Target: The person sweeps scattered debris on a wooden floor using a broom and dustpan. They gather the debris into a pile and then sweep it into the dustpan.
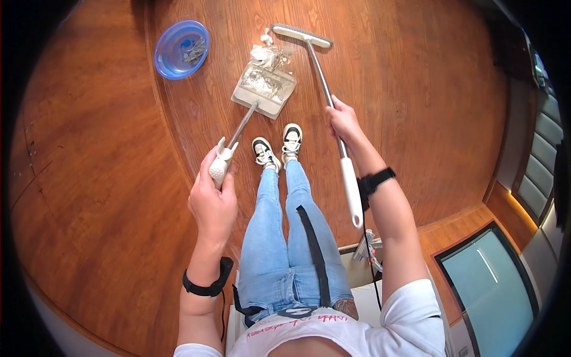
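My left hand (pixel 215 192) grips the white handle (pixel 221 165) of a long-handled dustpan (pixel 258 100), whose pan rests on the wooden floor. Bits of debris lie in the pan, and crumpled white tissue (pixel 263 56) with scattered debris (pixel 282 58) sits at its far lip. In my right hand (pixel 344 119) is the metal pole (pixel 320 73) of a broom, held partway down, with its white grip (pixel 352 192) hanging toward me. The broom head (pixel 302 35) is on the floor beyond the pan, right of the tissue and apart from it.
A blue translucent plastic basin (pixel 161 67) with some items inside stands left of the dustpan. My feet in sneakers (pixel 265 154) are just behind the pan. A raised wooden edge (pixel 165 107) runs along the left. Behind me at right is a glass panel (pixel 490 276).
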A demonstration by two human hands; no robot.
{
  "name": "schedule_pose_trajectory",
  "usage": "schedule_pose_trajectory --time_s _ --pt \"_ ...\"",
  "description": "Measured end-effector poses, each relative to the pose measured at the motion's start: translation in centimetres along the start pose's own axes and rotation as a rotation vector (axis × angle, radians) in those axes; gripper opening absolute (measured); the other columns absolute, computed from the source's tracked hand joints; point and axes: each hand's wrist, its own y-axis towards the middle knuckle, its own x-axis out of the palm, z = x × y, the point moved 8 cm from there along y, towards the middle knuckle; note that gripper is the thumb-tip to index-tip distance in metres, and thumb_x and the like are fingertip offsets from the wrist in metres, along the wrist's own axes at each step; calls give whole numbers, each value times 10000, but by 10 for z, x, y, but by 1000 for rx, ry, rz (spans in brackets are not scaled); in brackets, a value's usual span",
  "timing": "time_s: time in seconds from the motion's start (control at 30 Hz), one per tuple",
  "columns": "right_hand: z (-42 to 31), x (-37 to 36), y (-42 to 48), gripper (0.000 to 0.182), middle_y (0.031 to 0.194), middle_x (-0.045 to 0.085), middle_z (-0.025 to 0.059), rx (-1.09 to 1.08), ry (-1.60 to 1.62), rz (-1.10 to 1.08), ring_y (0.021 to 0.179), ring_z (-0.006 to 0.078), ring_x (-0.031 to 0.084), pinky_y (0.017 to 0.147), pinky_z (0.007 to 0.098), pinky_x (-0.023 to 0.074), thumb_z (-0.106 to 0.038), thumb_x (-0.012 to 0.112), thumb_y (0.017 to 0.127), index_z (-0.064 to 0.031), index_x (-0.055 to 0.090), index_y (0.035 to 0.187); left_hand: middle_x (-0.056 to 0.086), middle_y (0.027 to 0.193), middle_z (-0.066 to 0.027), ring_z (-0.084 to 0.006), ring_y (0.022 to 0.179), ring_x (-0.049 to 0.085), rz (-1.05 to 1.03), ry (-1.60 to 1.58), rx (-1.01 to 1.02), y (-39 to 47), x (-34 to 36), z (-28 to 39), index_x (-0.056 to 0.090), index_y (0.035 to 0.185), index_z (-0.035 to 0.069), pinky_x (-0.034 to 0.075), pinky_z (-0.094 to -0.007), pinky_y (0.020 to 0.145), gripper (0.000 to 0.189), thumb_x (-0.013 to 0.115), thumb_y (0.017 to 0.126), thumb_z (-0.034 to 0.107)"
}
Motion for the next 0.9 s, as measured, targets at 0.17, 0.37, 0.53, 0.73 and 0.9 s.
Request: schedule_pose_trajectory --time_s 0.17,0.37,0.53,0.73,0.9 --pt "1 14 7 478 558 550 127 -14 -205 21 424 171 533 419 307 444 -151 420 737 -119 394 1213 585 903 -147 -226 815 578 -13 32 3 4 0 2 473 1085 24 432 -285 693 325 532 772 88" --pt "63 -9 -47 458 837 557 234 -71 -547 -35 788 363 550 715 413 433 -163 422 723 -123 416 1179 588 888 -145 -225 804 580 -43 40 -1 7 2 1 461 1111 48 434 -285 689 341 523 779 94" --pt "51 -41 -130 448 620 526 119 124 -362 -118 512 177 525 491 318 436 -169 464 766 -124 394 1207 562 953 -170 -321 852 549 -70 25 -12 5 2 -3 433 1130 58 438 -359 694 380 529 772 144" --pt "40 -47 -125 448 538 460 40 74 -221 -92 410 100 446 396 277 401 -167 471 792 -132 375 1229 557 975 -167 -298 869 554 -15 1 -33 -6 -3 -9 431 1143 59 436 -336 718 394 531 765 104" --pt "5 -14 -51 451 502 460 31 -27 -133 -114 398 95 450 378 274 392 -170 463 792 -141 373 1233 575 945 -154 -257 858 567 20 -43 -53 -9 -9 -21 450 1126 52 432 -309 711 372 535 765 83"
